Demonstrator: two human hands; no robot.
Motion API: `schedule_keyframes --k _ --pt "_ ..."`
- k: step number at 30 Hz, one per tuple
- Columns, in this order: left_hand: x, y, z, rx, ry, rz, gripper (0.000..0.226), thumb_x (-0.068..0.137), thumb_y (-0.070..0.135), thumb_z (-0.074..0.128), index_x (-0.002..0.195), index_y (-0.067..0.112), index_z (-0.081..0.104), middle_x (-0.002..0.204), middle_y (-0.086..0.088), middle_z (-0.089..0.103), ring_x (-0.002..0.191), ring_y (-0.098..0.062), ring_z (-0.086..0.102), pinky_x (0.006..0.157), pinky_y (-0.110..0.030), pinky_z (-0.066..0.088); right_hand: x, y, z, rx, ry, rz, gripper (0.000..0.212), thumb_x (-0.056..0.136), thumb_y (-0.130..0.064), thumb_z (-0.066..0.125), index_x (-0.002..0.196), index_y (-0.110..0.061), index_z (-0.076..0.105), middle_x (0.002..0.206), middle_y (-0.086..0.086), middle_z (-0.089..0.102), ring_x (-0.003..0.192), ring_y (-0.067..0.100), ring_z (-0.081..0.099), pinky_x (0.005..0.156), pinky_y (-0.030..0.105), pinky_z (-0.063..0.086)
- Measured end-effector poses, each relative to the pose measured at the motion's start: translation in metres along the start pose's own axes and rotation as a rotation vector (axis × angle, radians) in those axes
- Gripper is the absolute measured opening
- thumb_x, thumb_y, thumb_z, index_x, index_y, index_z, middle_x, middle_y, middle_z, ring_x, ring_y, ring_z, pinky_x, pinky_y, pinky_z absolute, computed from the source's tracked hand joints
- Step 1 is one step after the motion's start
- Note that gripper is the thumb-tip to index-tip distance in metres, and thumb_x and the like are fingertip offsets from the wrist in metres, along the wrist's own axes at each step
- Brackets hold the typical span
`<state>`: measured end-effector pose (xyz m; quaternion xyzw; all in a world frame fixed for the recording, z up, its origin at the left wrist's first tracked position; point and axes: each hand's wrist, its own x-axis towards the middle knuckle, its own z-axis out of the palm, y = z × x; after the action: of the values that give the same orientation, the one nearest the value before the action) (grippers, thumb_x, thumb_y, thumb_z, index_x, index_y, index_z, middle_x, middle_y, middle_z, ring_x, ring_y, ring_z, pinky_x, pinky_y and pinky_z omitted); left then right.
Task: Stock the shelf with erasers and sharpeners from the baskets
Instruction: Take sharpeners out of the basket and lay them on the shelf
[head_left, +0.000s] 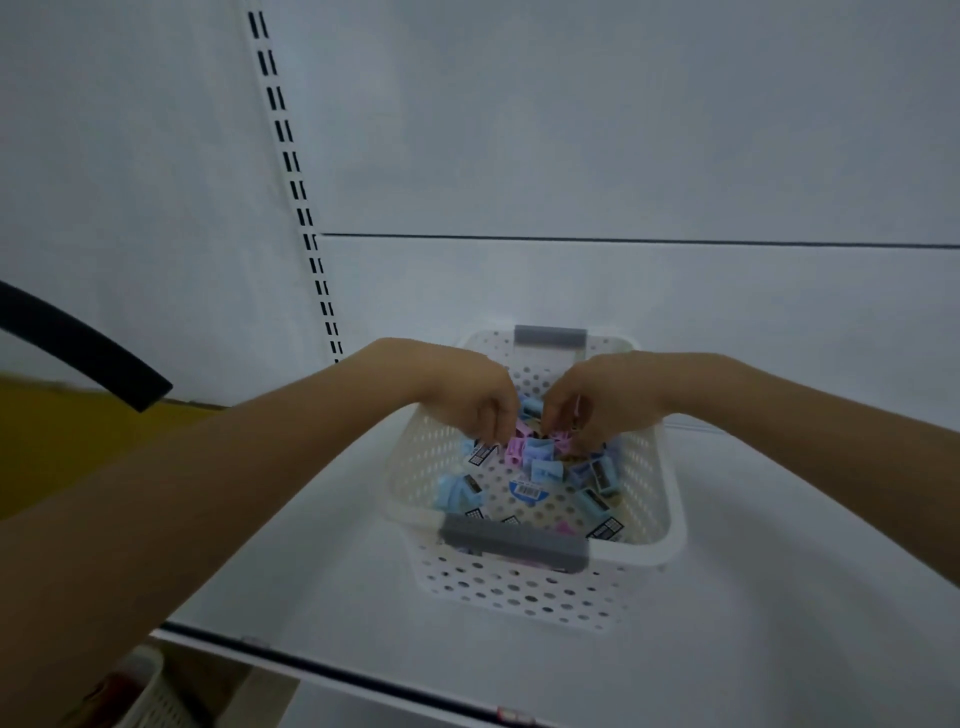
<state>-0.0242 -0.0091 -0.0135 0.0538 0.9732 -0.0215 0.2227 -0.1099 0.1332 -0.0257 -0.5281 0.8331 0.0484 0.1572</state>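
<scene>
The left hand (467, 400) and right hand (602, 400), close together, pinch sharpeners (540, 457) inside the white basket (671, 519).

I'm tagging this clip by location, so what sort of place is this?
Probably a shop's stationery aisle: white shelving with a slotted upright, a perforated basket of barcoded pencil sharpeners, and a dark strip edging the shelf.

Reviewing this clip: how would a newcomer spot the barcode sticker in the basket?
On the white shelf stands a white perforated plastic basket. Near its middle, just beyond the near grey handle, lies a round blue-rimmed white barcode sticker. It is the only round label; those on the pastel plastic sharpeners around it are rectangular and black-and-white.
</scene>
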Motion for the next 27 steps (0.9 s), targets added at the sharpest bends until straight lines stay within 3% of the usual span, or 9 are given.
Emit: schedule_keyframes --k 6,10,16,20,24,27 --pt "0.013 0.006 0.005 0.218 0.003 -0.139 0.029 0.089 0.006 0.052 0.114 0.018 0.061 0.119 0.000 0.058 0.096 -0.017 0.053 0.078 -0.025 0.043 0.000 0.001 0.000 0.000 0.003 -0.007 0.034 0.082 -0.029 0.065 0.116 -0.030 0.059 0.107 -0.010 0.060 0.099 0.012 0.057 0.086 0.026 0.045" --pt "0.011 0.006 0.000 0.100 -0.066 -0.058 0.028 0.088 0.006 0.056 0.114 0.016 0.060 0.114 0.001 0.062 0.111 -0.019 0.055 0.097 -0.034 0.044 0.000 0.000 0.000 0.018 0.015 0.001 0.034 0.082 -0.028 0.065 0.115 -0.030 0.060 0.106 -0.011 0.060 0.098 0.011 0.057 0.082 0.023 0.043" --pt "0.009 0.002 -0.002 -0.050 -0.089 0.021 0.028 0.087 -0.001 0.054 0.110 0.014 0.060 0.115 -0.001 0.065 0.109 -0.015 0.058 0.098 -0.032 0.044 0.000 0.000 0.000 0.035 0.014 0.011 0.033 0.082 -0.028 0.065 0.114 -0.029 0.059 0.099 -0.012 0.059 0.093 0.010 0.056 0.080 0.022 0.043" --pt "0.017 0.005 0.004 0.180 -0.037 -0.051 0.032 0.085 0.016 0.064 0.116 0.018 0.058 0.121 0.000 0.059 0.109 -0.017 0.055 0.094 -0.033 0.046 -0.001 -0.001 0.000 0.033 0.009 0.012 0.034 0.081 -0.029 0.066 0.115 -0.029 0.059 0.105 -0.011 0.062 0.098 0.012 0.058 0.085 0.026 0.046" --pt "0.020 0.005 0.011 0.245 0.004 -0.040 0.044 0.076 0.039 0.072 0.114 0.024 0.055 0.116 0.006 0.060 0.093 -0.011 0.049 0.077 -0.027 0.041 0.000 -0.001 0.000 0.020 0.018 0.011 0.035 0.081 -0.029 0.066 0.116 -0.028 0.059 0.107 -0.009 0.061 0.098 0.013 0.057 0.084 0.026 0.045" --pt "0.022 0.005 0.017 0.300 0.050 -0.021 0.046 0.073 0.045 0.072 0.111 0.026 0.055 0.114 0.007 0.061 0.099 -0.014 0.053 0.073 -0.026 0.040 0.000 -0.001 0.001 0.013 0.020 0.005 0.035 0.082 -0.030 0.065 0.116 -0.029 0.059 0.104 -0.011 0.059 0.100 0.012 0.056 0.084 0.026 0.044"
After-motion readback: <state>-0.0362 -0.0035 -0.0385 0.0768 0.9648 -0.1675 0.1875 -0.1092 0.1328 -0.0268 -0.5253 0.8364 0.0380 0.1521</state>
